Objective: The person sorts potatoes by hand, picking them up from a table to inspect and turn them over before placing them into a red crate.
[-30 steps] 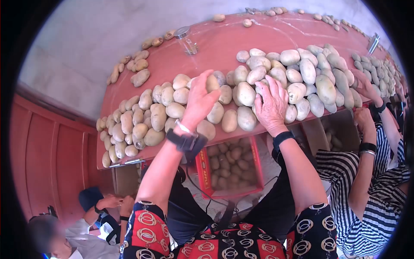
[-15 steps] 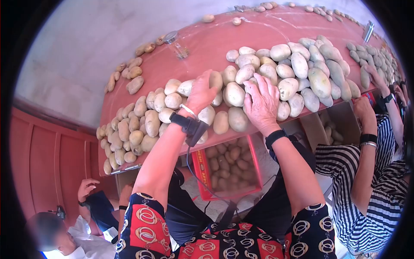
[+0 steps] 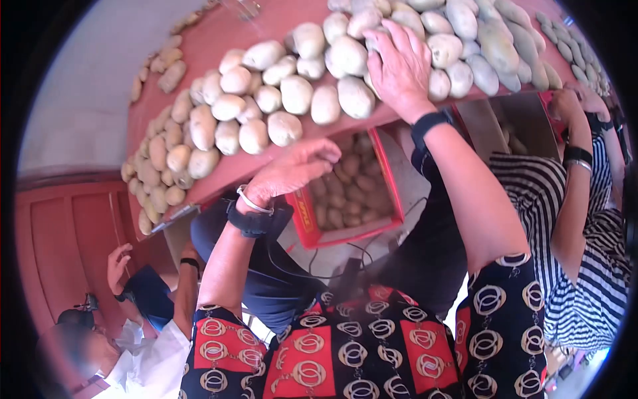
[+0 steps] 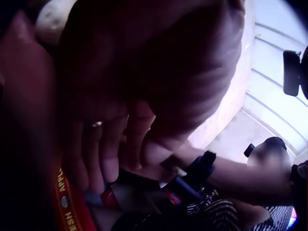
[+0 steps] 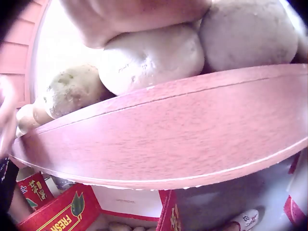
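Note:
My left hand (image 3: 296,169) is just off the table's front edge, over a red cardboard box (image 3: 298,218) of potatoes below. Its fingers (image 4: 111,166) hang loosely bent in the left wrist view, with nothing visible between them. My right hand (image 3: 404,72) rests on the potatoes with fingers spread, its fingertips over a partly hidden potato. A pale potato (image 3: 349,56) lies beside its thumb. In the right wrist view, part of that hand (image 5: 139,17) overlaps a rounded potato (image 5: 154,57) near the table edge. A long row of potatoes (image 3: 203,126) stretches leftward.
The red table (image 3: 199,189) has a curved front edge. Glass jar parts (image 3: 247,8) show at the back. Another person in striped clothes (image 3: 531,199) works close on the right, and a person in white (image 3: 143,349) sits at lower left. Another box (image 3: 482,130) stands beneath the table.
My left hand has drawn back from the potatoes on the table to over the red box. My right hand stays on the pile. The head view has tilted downward.

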Demonstrator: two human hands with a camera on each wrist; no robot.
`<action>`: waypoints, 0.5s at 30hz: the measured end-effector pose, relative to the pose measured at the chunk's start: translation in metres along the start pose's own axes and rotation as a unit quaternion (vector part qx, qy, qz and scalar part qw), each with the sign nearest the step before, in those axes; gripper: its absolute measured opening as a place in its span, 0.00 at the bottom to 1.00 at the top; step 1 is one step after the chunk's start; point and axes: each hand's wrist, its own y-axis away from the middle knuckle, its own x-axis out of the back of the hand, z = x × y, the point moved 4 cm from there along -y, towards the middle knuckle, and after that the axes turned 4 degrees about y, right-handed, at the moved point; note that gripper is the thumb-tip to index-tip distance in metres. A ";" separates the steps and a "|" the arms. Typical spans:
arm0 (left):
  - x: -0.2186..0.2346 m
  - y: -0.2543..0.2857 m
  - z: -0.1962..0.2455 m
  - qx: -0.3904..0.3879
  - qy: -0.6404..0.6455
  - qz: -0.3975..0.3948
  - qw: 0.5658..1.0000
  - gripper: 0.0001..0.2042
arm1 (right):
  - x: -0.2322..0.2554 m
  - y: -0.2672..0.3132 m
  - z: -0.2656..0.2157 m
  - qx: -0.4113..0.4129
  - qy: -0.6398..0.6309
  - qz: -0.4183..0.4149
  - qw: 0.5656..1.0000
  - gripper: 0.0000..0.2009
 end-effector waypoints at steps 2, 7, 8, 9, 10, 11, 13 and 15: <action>-0.013 0.003 -0.058 0.103 0.021 -0.099 0.989 0.13 | 0.003 0.000 -0.001 -0.004 0.025 -0.028 0.999 0.16; -0.011 -0.013 -0.172 0.150 -0.119 -0.024 0.981 0.16 | 0.015 -0.006 -0.011 0.009 0.021 -0.029 0.999 0.15; -0.010 -0.018 -0.186 0.150 -0.183 -0.007 0.972 0.17 | 0.020 -0.010 -0.016 0.006 0.002 -0.023 1.000 0.14; -0.009 -0.020 -0.199 0.151 -0.247 0.010 0.957 0.18 | 0.023 -0.012 -0.018 -0.002 -0.008 -0.031 0.999 0.14; -0.011 -0.024 -0.215 0.151 -0.243 0.012 0.958 0.18 | 0.016 -0.009 -0.015 0.002 -0.010 -0.034 0.999 0.14; -0.013 -0.029 -0.231 0.162 -0.267 0.028 0.950 0.19 | 0.008 -0.003 -0.008 0.020 0.011 -0.021 1.000 0.15; -0.017 -0.036 -0.237 0.207 -0.268 0.074 0.938 0.22 | 0.004 -0.004 -0.004 0.044 0.018 -0.008 0.999 0.17; -0.021 -0.046 -0.249 0.217 -0.273 0.076 0.934 0.23 | 0.000 -0.002 -0.003 0.035 0.027 -0.015 0.999 0.16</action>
